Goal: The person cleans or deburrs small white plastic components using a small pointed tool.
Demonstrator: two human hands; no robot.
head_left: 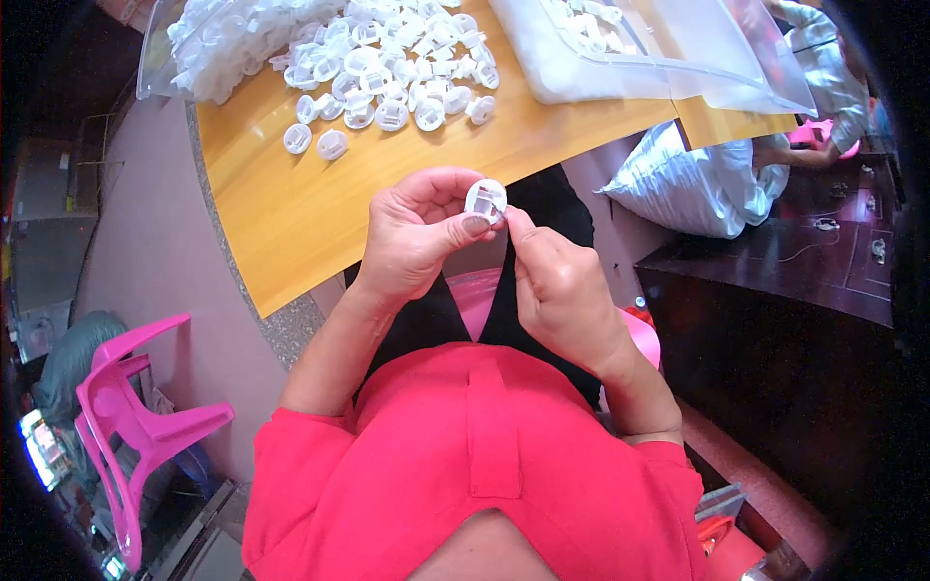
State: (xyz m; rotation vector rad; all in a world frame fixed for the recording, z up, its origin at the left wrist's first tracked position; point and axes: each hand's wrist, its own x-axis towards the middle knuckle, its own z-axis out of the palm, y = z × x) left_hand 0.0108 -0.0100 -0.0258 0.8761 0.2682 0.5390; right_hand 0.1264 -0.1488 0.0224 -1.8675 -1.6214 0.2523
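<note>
Between the thumb and fingers of my left hand is a round white plastic part with a rectangular opening in its middle. It is held up just off the near edge of the table, above my lap. My right hand is closed in a pinch against the part's right edge. Something small and dark shows at those fingertips, too small to name. Beyond my hands, a heap of similar white plastic parts lies loose on the yellow wooden table.
A clear bag of white parts sits at the far left of the table, a clear plastic box at the far right. A pink chair is at left. At right are a white sack, a dark table and another person's arm.
</note>
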